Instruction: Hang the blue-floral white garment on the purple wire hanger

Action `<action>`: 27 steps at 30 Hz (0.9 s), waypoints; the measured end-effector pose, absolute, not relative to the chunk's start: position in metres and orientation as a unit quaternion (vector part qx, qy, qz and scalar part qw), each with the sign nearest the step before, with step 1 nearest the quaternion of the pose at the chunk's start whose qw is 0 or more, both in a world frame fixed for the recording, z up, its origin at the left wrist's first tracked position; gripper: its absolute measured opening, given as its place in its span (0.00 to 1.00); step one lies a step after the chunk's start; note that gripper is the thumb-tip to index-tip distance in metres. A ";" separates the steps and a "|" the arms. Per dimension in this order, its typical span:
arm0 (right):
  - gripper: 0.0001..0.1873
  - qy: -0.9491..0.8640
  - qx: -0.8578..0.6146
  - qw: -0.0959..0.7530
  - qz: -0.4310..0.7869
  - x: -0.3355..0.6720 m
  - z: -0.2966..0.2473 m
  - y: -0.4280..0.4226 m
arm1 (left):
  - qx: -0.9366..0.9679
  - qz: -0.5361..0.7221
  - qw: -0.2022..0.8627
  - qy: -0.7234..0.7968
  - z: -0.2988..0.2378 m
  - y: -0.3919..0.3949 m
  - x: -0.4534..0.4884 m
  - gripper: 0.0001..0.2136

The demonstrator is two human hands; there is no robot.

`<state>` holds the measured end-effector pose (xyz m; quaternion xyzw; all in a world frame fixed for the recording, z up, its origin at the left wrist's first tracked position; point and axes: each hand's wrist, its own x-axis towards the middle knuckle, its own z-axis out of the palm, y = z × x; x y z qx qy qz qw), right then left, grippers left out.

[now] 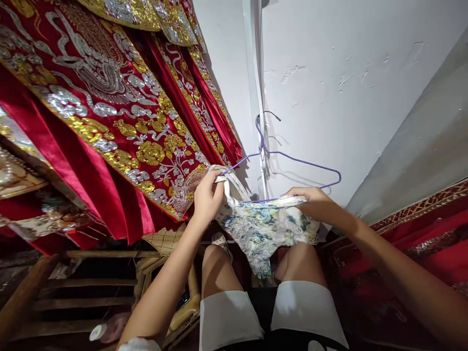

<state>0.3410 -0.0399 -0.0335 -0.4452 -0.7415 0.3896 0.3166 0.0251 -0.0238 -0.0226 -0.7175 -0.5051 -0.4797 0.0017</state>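
Observation:
A purple wire hanger (292, 161) hangs by its hook on a white wall fitting. A floral blue-and-white garment (261, 229) droops from its lower bar. My left hand (206, 197) is closed, pinching the garment's white strap at the hanger's left end. My right hand (310, 200) grips the garment's top edge against the lower bar, fingers curled over the cloth. My knees in white shorts show below the garment.
Red satin cloths with gold and silver embroidery (109, 117) hang close on the left. The white wall (347, 87) fills the upper right. Red patterned fabric (420, 234) lies at the right. A wooden frame (91, 282) and woven items stand at the lower left.

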 end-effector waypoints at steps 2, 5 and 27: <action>0.22 -0.756 -0.450 0.327 0.344 0.344 -0.027 -0.045 | -0.729 -0.476 0.040 -0.490 -0.019 -0.021 0.023 0.13; 0.36 -0.707 -0.519 0.430 0.214 0.356 -0.021 -0.042 | -0.735 -0.488 0.062 -0.466 -0.018 -0.022 0.016 0.12; 0.41 -0.839 -0.357 0.290 0.292 0.274 -0.121 -0.033 | -0.697 -0.518 0.046 -0.494 -0.007 -0.034 0.027 0.07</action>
